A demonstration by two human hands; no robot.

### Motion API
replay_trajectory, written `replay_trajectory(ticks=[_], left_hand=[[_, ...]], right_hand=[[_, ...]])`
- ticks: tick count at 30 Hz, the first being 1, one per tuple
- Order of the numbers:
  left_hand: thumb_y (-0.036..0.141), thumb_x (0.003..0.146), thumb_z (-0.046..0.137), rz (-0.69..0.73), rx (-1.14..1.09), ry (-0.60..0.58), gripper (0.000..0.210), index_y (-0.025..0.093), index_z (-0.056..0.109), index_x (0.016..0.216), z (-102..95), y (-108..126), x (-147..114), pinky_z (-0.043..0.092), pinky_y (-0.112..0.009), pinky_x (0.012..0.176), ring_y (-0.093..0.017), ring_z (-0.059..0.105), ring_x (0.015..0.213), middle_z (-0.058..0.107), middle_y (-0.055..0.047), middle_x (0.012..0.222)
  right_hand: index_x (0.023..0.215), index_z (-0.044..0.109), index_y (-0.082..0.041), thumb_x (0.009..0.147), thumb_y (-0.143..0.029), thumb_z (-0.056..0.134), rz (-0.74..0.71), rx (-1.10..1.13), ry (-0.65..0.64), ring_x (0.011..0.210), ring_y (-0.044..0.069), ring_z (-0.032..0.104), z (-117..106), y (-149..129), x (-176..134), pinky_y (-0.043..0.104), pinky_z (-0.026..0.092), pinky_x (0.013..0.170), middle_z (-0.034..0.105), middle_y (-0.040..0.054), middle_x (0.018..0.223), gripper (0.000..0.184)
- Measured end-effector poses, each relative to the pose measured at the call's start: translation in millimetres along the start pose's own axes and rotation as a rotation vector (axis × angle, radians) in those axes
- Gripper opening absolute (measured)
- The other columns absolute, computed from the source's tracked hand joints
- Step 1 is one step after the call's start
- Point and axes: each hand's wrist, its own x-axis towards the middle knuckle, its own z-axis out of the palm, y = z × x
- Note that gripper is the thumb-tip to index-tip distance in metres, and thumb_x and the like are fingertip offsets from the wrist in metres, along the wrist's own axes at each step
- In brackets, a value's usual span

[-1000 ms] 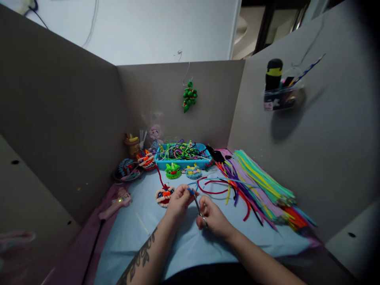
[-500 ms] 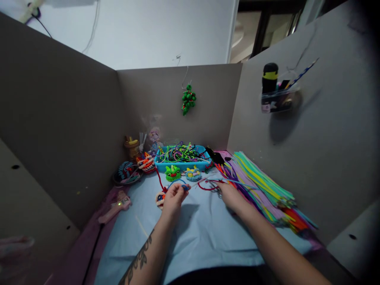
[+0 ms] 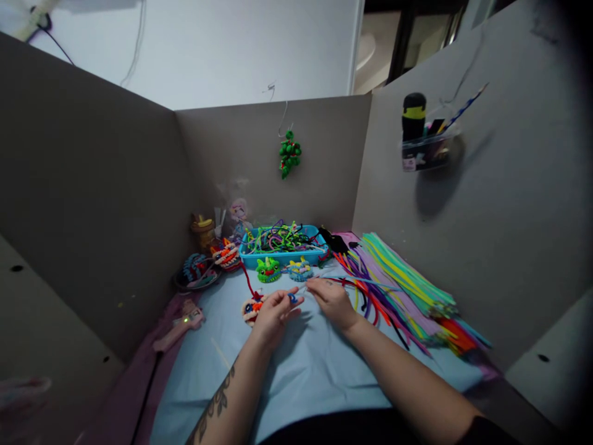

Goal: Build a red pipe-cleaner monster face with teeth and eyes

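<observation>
Between the fingertips of my left hand [image 3: 272, 314] sits a small blue coiled pipe cleaner [image 3: 293, 298]. My right hand [image 3: 332, 303] is close by on the right, its thumb and fingers pinched around a thin pale pipe cleaner [image 3: 303, 287] that reaches toward the coil. What lies under my right palm is hidden. An orange and cream pipe-cleaner figure [image 3: 251, 311] lies beside my left hand, partly covered by it, with a red pipe cleaner [image 3: 248, 281] running up behind it. Beyond my hands stand a green horned figure [image 3: 269, 271] and a blue and yellow figure [image 3: 300, 269].
A blue tray [image 3: 283, 258] full of tangled pipe-cleaner pieces stands at the back. Bundles of coloured pipe cleaners [image 3: 403, 287] cover the right side. At left are a pink glue gun [image 3: 180, 326], a dark bowl [image 3: 198, 281] and an orange figure [image 3: 227, 254]. Grey panels enclose the table.
My right hand has moved left, close to my left hand, and no longer shows the metal loops seen by it earlier. My left fingers have spread a little around the blue coil.
</observation>
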Motion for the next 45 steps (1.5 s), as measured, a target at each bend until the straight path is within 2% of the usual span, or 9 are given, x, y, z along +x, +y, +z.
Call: replay_trajectory(ticks=[5,8,12,21,24,27,32,37,45], left_hand=[[0.037,0.052,0.082,0.087,0.091,0.174,0.038,0.013,0.059,0.071,-2.7,-6.5,5.1,0.045,-0.02,0.057,-0.008,0.053,0.059,0.055,0.002,0.064],[0.038,0.055,0.08,0.051,0.096,0.111,0.037,0.012,0.06,0.071,-3.2,-8.4,4.3,0.044,-0.02,0.057,-0.008,0.051,0.056,0.055,0.002,0.061],[0.035,0.057,0.079,0.019,0.091,0.049,0.033,0.011,0.058,0.068,-0.6,-9.2,1.0,0.042,-0.019,0.055,-0.006,0.049,0.053,0.054,0.002,0.059],[0.033,0.056,0.08,0.034,0.125,0.078,0.032,0.012,0.058,0.065,4.7,-10.5,-2.6,0.039,-0.019,0.051,-0.007,0.05,0.05,0.054,0.002,0.056],[0.033,0.058,0.079,0.001,0.115,0.023,0.03,0.011,0.061,0.067,4.3,-9.9,-4.3,0.04,-0.02,0.053,-0.008,0.051,0.052,0.056,0.0,0.058],[0.034,0.061,0.077,-0.055,0.081,-0.063,0.03,0.011,0.064,0.075,5.3,-7.9,-6.9,0.043,-0.021,0.057,-0.009,0.054,0.057,0.061,-0.004,0.067],[0.034,0.059,0.079,-0.033,0.104,-0.103,0.031,0.012,0.064,0.075,7.4,-7.0,-9.3,0.036,-0.018,0.051,-0.007,0.049,0.053,0.058,-0.002,0.063],[0.043,0.061,0.076,0.056,0.199,-0.044,0.037,0.013,0.058,0.073,4.8,-12.0,-6.8,0.017,-0.019,0.043,-0.003,0.029,0.042,0.044,0.006,0.051],[0.047,0.066,0.07,0.178,0.291,-0.083,0.037,0.014,0.053,0.065,1.0,-16.5,-3.6,0.016,-0.022,0.047,-0.005,0.024,0.046,0.035,0.007,0.048]], right_hand=[[0.097,0.068,-0.021,0.071,-0.019,0.064,0.224,0.021,0.041,0.1,0.023,0.051,-2.4,-2.8,-1.9,0.041,0.039,0.091,0.06,0.0084,0.102,0.027],[0.085,0.069,-0.019,0.073,-0.021,0.062,0.265,0.329,-0.063,0.083,0.018,0.055,9.1,-17.9,-4.3,0.032,0.044,0.076,0.06,0.0049,0.086,0.015],[0.075,0.068,-0.017,0.072,-0.025,0.064,0.295,0.556,-0.05,0.073,0.015,0.055,21.1,-27.1,-6.9,0.028,0.043,0.069,0.058,0.0021,0.075,0.009],[0.067,0.057,-0.016,0.067,-0.042,0.07,0.465,0.856,-0.081,0.059,0.011,0.046,22.3,-32.2,-7.2,0.024,0.037,0.059,0.052,-0.0028,0.062,0.029],[0.066,0.052,-0.017,0.065,-0.047,0.071,0.563,1.035,-0.099,0.048,0.007,0.034,24.2,-33.5,-8.6,0.021,0.027,0.048,0.042,-0.0062,0.053,0.036],[0.067,0.05,-0.017,0.062,-0.047,0.074,0.632,1.179,-0.093,0.047,0.007,0.035,23.5,-35.7,-9.3,0.02,0.027,0.046,0.045,-0.005,0.054,0.039],[0.063,0.048,-0.018,0.055,-0.042,0.079,0.693,1.339,-0.093,0.049,0.009,0.04,21.1,-45.7,-8.2,0.021,0.032,0.048,0.046,-0.0039,0.056,0.04],[0.061,0.048,-0.017,0.054,-0.038,0.081,0.698,1.394,-0.055,0.046,0.005,0.03,25.1,-48.4,-8.9,0.02,0.021,0.044,0.039,-0.0056,0.055,0.04],[0.061,0.05,-0.016,0.057,-0.04,0.079,0.653,1.408,-0.071,0.046,0.005,0.028,26.2,-48.6,-11.3,0.02,0.018,0.044,0.04,-0.0054,0.055,0.038]])
